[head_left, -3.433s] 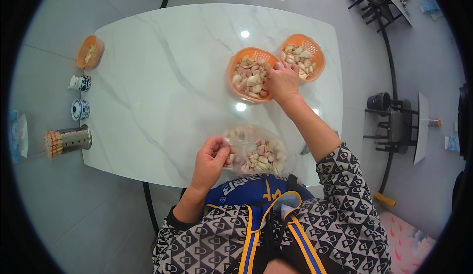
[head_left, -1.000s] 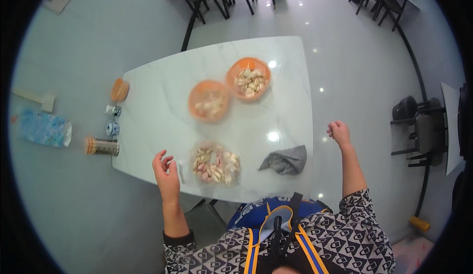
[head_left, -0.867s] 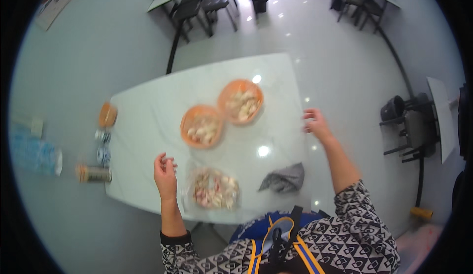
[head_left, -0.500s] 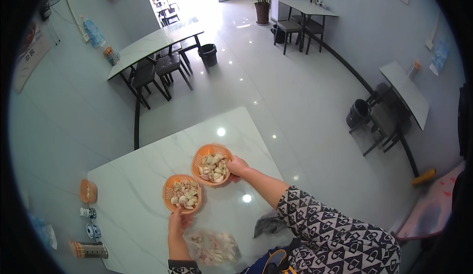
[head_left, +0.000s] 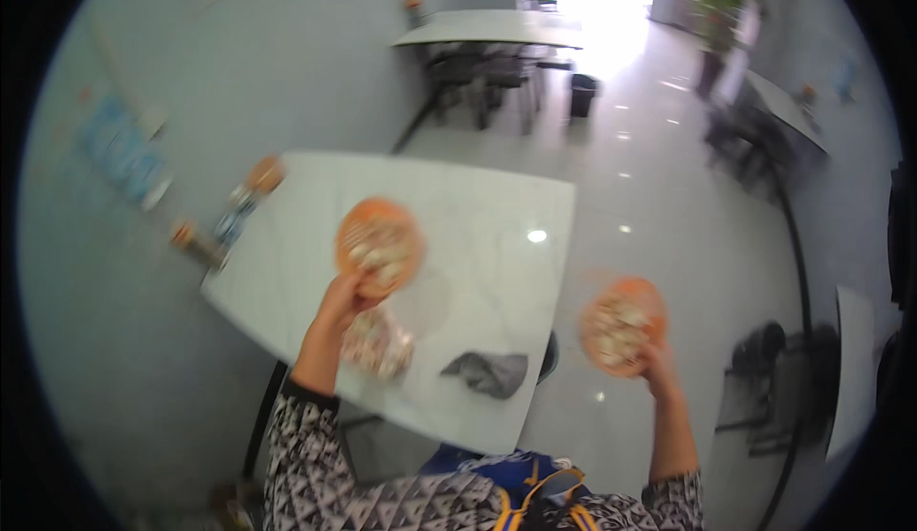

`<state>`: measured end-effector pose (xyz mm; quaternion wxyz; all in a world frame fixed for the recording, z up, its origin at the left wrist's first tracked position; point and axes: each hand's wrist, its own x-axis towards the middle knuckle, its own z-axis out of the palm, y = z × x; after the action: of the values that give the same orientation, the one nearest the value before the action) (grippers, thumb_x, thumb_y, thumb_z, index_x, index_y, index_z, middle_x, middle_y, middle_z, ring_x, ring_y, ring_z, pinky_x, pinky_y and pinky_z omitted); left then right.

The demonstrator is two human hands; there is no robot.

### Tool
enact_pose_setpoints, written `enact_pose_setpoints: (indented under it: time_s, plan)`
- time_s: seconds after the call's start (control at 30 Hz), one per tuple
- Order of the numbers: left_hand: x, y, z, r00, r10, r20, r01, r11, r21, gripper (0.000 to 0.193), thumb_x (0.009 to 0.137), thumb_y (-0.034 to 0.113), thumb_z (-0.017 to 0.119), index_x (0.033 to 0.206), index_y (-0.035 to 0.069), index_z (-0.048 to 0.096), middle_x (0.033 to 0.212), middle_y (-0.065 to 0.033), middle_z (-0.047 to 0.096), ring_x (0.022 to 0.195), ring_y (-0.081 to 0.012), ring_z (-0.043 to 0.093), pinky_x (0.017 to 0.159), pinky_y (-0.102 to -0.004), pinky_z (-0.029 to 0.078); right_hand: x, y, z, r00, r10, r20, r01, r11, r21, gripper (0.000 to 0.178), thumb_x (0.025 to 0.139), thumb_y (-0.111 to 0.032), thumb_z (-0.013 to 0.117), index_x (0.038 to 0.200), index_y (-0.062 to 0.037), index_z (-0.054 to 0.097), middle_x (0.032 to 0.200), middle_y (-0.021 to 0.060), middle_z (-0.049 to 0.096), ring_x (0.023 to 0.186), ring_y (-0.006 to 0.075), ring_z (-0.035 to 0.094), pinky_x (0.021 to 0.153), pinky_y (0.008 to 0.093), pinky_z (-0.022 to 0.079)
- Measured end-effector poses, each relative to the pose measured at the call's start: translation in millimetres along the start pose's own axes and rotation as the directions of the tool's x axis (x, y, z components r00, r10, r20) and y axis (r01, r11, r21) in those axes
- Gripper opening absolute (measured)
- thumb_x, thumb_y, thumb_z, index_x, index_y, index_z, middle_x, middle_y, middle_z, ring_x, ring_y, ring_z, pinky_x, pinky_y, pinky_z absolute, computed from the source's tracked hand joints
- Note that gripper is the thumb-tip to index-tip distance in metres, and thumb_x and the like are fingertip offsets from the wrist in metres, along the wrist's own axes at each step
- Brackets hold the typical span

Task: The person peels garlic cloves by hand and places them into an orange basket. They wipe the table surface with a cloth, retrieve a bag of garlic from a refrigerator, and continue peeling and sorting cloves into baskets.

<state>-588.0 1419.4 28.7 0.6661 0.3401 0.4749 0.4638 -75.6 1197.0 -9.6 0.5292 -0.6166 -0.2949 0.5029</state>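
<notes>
My left hand (head_left: 348, 298) grips the near rim of an orange plastic basket (head_left: 350, 230) of garlic cloves (head_left: 382, 252), over the white marbled table (head_left: 478, 287). Whether that basket touches the tabletop I cannot tell. Off the table's right edge, my right hand (head_left: 655, 363) holds a second orange basket (head_left: 651, 299) by its near side, tilted a little, with garlic cloves (head_left: 617, 332) inside. A clear plastic bag of garlic (head_left: 378, 344) lies on the table just below my left hand. Motion blurs both baskets.
A grey cloth (head_left: 489, 372) lies near the table's front edge. Along the wall side stand a small orange bowl (head_left: 266, 175), blue-and-white jars (head_left: 232, 221) and a metal holder (head_left: 199, 243). Beyond are another table (head_left: 492, 27) with stools, a black bin (head_left: 583, 95) and a plant (head_left: 718, 6).
My right hand has carried its basket rightward off the table, away from the left one. My left hand still holds its basket. The whole view has turned left.
</notes>
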Motion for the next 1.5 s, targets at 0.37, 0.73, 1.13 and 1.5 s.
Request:
enact_pose_setpoints:
  time_s: [0.37, 0.73, 1.13, 1.5]
  plan:
    - [8.4, 4.3, 40.6, 0.965, -0.260, -0.044, 0.264, 0.959, 0.104, 0.031, 0.086, 0.011, 0.048, 0.109, -0.009, 0.053, 0.094, -0.0178, 0.065, 0.075, -0.0259, 0.068, 0.062, -0.0307, 0.058, -131.6, 55.6, -42.9, 0.671, 0.368, -0.644, -0.262, 0.930, 0.259, 0.058, 0.069, -0.003, 0.049, 0.127, -0.0027, 0.046, 0.086, 0.0108, 0.064, 0.056, 0.0178, 0.063, 0.036, 0.0261, 0.045]
    - [126.3, -21.5, 163.1, 0.965, -0.263, 0.011, 0.258, 0.953, 0.157, 0.040, 0.080, 0.005, 0.041, 0.118, -0.007, 0.046, 0.092, -0.0182, 0.063, 0.070, -0.0273, 0.066, 0.049, -0.0275, 0.051, 36.8, 34.5, -73.0, 0.668, 0.334, -0.665, -0.037, 0.907, 0.419, 0.038, 0.071, 0.000, 0.054, 0.109, 0.0027, 0.053, 0.079, 0.0171, 0.063, 0.055, 0.0248, 0.064, 0.039, 0.0333, 0.053]
    - [432.1, -24.2, 540.7, 0.948, -0.291, 0.129, 0.247, 0.928, 0.280, 0.034, 0.080, 0.006, 0.044, 0.106, -0.014, 0.051, 0.088, -0.0221, 0.064, 0.069, -0.0295, 0.067, 0.050, -0.0301, 0.053, 298.2, -105.5, -331.0, 0.403, 0.369, -0.838, -0.123, 0.929, 0.350, 0.039, 0.070, -0.002, 0.051, 0.108, 0.0067, 0.053, 0.079, 0.0175, 0.064, 0.056, 0.0273, 0.066, 0.038, 0.0358, 0.055]
    - [633.3, -51.1, 749.0, 0.949, -0.245, 0.200, 0.186, 0.944, 0.271, 0.035, 0.081, 0.005, 0.044, 0.110, -0.013, 0.048, 0.084, -0.0220, 0.064, 0.067, -0.0297, 0.067, 0.050, -0.0301, 0.055, 529.7, -149.3, -478.1, 0.314, 0.389, -0.866, -0.074, 0.920, 0.386, 0.046, 0.073, 0.000, 0.041, 0.119, 0.0016, 0.050, 0.083, 0.0180, 0.064, 0.055, 0.0277, 0.065, 0.039, 0.0375, 0.054]
